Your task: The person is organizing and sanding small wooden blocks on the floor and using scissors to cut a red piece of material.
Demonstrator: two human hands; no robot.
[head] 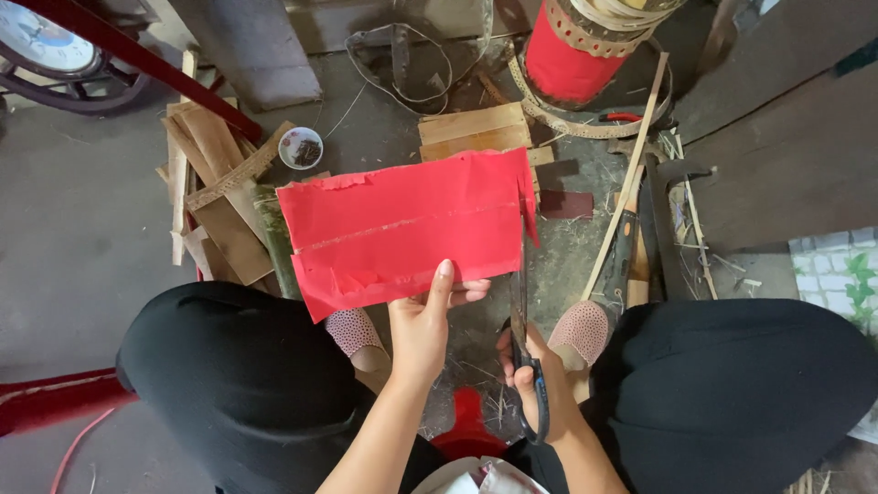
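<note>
My left hand (422, 325) pinches the bottom edge of a red sheet (407, 229), holding it up over the floor (73, 210). My right hand (530, 375) grips scissors (521, 302), blades at the sheet's right edge, between my knees.

Bright red crinkled paper sheet (402, 233) pinched at my left-hand fingertips, a paler crease striping across it. Black-handled steel scissors (529, 366) in my right fingers, grey blades. Below my fingers, black trousers (238, 384) on both knees; just beside them, pink slippers with tiny dark dots (352, 331). Beyond the fingertips, pale tan wooden boards (476, 130).
</note>
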